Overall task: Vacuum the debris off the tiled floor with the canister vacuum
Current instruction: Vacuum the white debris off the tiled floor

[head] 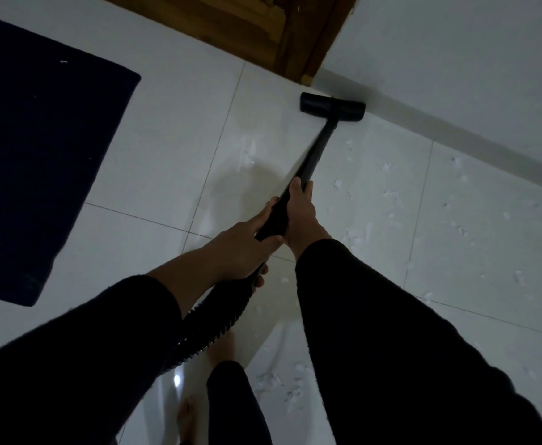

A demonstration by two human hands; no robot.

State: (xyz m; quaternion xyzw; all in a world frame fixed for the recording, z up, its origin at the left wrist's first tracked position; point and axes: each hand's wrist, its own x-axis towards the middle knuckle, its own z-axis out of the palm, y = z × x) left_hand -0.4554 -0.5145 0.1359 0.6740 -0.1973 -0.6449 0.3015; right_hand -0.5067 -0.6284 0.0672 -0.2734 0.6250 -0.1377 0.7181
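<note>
**Head view: two-handed grip on a vacuum wand over littered tile**

Head camera, looking down along both black sleeves; the right hand (301, 216) wraps its fingers round the black wand (311, 159) on the side nearer the floor head, while the left hand (247, 248) clasps the wand's lower end, where the ribbed hose (218, 326) joins it; the hose curves back toward the body and leaves the view, so the canister itself is not visible. The wand slants forward to the floor head (332, 106), which lies flat on the tiled floor (154, 175) close against the pale skirting (456, 142) of a white wall (456, 59); a wooden door frame (298, 43) stands just left of the head. White debris (391, 197) is scattered over the glossy tiles to the right of the wand and near the person's bare feet (186, 419); thin grout lines cross the floor. A dark mat (38, 139) with pale lettering lies on the tiles at left, well apart from the floor head.
</note>
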